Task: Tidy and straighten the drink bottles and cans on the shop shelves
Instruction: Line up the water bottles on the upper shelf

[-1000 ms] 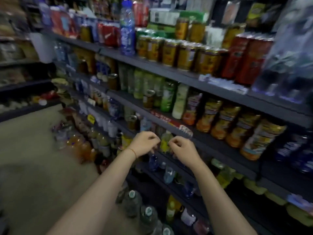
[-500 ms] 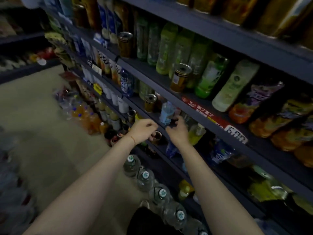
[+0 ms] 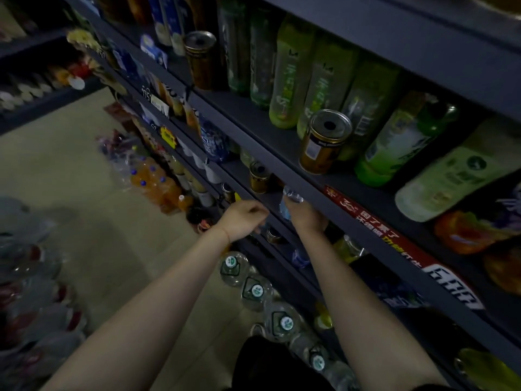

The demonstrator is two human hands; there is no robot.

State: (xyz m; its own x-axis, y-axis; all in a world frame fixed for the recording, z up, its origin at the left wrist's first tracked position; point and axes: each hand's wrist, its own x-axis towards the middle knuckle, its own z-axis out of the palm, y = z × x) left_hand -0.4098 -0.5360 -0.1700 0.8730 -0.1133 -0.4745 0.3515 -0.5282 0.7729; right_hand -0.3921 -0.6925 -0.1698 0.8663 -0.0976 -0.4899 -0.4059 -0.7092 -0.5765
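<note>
The right hand [image 3: 308, 218] grips a small clear bottle [image 3: 287, 203] under the shelf lip [image 3: 310, 190], its fingers curled round the body, probably to stand it straight. The left hand [image 3: 242, 220] hangs at 9 o'clock of it, fingers curled loosely; whether they pinch something I cannot tell. A brown can [image 3: 259, 176] stands at 11 o'clock, near. Headroom under the lip seems small.
</note>
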